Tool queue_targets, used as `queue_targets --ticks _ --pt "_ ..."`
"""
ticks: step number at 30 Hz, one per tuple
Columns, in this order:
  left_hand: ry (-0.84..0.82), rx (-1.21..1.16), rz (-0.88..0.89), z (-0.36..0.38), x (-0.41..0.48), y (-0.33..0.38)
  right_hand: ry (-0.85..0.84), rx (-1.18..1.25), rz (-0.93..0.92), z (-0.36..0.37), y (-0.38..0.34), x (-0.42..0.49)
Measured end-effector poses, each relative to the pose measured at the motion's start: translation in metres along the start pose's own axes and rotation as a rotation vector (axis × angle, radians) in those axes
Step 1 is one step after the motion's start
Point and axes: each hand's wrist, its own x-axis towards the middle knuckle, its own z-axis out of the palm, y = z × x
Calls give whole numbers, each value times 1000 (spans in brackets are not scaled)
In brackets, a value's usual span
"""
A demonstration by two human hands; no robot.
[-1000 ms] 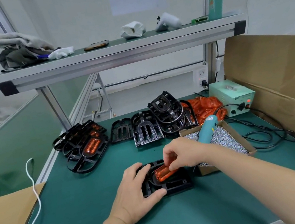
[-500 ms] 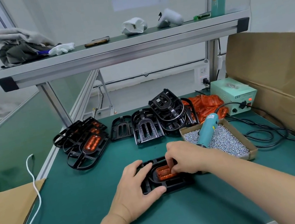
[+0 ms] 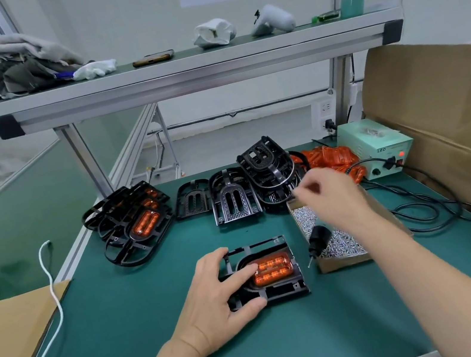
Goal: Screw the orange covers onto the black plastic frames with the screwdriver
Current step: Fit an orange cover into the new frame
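A black plastic frame (image 3: 281,291) lies flat on the green mat in front of me, with an orange cover (image 3: 272,268) seated in its oval recess. My left hand (image 3: 217,295) grips the frame's left end, thumb on the near edge and index finger touching the cover. My right hand (image 3: 330,194) hovers blurred over the cardboard box of screws (image 3: 339,246), fingers curled; what it holds is unclear. The screwdriver's black nose and bit (image 3: 317,241) stick out from under that wrist, and its body is hidden.
Finished frames (image 3: 137,227) are stacked at the left, bare frames (image 3: 235,200) and a pile of orange covers (image 3: 331,158) at the back. A green power box (image 3: 376,144) with cables (image 3: 422,208) sits right, beside a cardboard wall (image 3: 451,108). A shelf (image 3: 193,71) hangs overhead.
My right hand has left the orange cover and swung right and back over the screw box. The cover now sits in the frame, and my left index finger rests on it.
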Motion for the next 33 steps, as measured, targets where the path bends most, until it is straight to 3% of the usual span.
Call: queue_targets --ticks 2,5,7,14,18,21,24,27,30,33 --pt "15 13 21 1 -1 0 166 -94 197 -11 25 3" --pt "28 3 28 3 -1 -2 44 -175 412 -9 53 0" --pt "39 -2 39 5 0 -4 -22 -154 445 2 59 -4" --pt "-17 22 6 5 0 -5 -23 -55 533 26 51 0" --pt "-10 12 -15 1 1 -2 116 177 562 25 53 -6" --pt "35 9 -18 -11 27 4 177 632 626 17 49 -10" --pt "-160 99 71 -16 71 19 149 1162 692 7 41 -11" --pt "-416 182 147 -6 104 39 100 1534 699 1 32 -14" --pt "-564 179 161 1 121 49 101 1658 626 0 27 -18" --pt "-587 186 197 3 129 49 89 1677 609 3 33 -25"
